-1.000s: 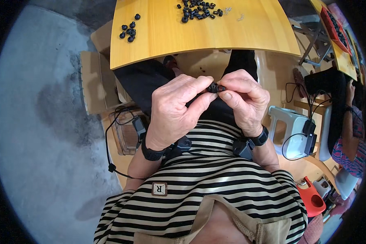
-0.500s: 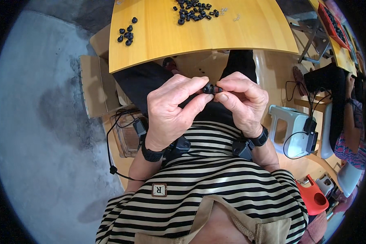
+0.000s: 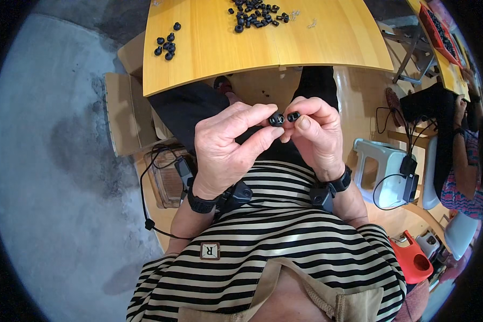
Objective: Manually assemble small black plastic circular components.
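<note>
Above my lap, in front of the table edge, my left hand [image 3: 232,140] pinches a small round black plastic part [image 3: 276,119] between thumb and fingertips. An opening with a pale inside shows on its right side. Close by, my right hand [image 3: 317,134] holds a smaller black cylindrical piece [image 3: 293,116] between thumb and forefinger, its end turned toward me. A narrow gap separates the two parts. On the table lie a loose cluster of round black parts [image 3: 169,47] at the left and a bigger pile of small black pieces [image 3: 258,16] farther back.
The yellow wooden table [image 3: 220,59] has small clear bits [image 3: 312,23] near the pile. A cardboard box [image 3: 124,110] stands left of my legs. At the right are a pale plastic stool [image 3: 383,172], cables, a red container [image 3: 413,260], and another person's arm [image 3: 463,166] beside a red tray [image 3: 440,35].
The two black parts, touching half a second ago, are now apart. My right hand has turned and drawn its piece slightly away, while my left hand stays nearly in place.
</note>
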`<state>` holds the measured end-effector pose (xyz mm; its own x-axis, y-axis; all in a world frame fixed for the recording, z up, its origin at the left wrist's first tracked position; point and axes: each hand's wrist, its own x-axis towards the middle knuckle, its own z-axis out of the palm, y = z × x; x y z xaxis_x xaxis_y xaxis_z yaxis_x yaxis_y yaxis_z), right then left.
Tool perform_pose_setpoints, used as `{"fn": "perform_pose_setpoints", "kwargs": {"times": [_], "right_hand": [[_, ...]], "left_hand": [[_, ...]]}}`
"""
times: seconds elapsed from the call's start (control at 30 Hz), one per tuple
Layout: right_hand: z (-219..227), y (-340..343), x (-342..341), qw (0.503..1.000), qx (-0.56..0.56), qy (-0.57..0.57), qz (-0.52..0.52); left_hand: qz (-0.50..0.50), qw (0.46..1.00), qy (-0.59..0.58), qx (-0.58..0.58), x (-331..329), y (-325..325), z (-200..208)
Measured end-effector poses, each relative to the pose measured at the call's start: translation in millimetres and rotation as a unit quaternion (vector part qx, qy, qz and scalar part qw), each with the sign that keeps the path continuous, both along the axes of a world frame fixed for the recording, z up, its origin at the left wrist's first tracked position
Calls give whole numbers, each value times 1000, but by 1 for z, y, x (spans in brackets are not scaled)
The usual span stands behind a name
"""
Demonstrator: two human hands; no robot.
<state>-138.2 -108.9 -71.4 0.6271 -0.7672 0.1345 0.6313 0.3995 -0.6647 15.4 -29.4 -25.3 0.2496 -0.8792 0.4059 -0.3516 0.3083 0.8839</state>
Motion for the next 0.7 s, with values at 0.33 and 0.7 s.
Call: {"fn": "perform_pose_setpoints", "kwargs": {"times": [0.33,0.7], "right_hand": [[-4,2,1,993,88,-44,64],[9,3,-4,978,-138,122,-101]], "left_hand": [[0,1000,-3,-4,-1,-1,-1],[2,1000,-2,11,0,0,-1]]}}
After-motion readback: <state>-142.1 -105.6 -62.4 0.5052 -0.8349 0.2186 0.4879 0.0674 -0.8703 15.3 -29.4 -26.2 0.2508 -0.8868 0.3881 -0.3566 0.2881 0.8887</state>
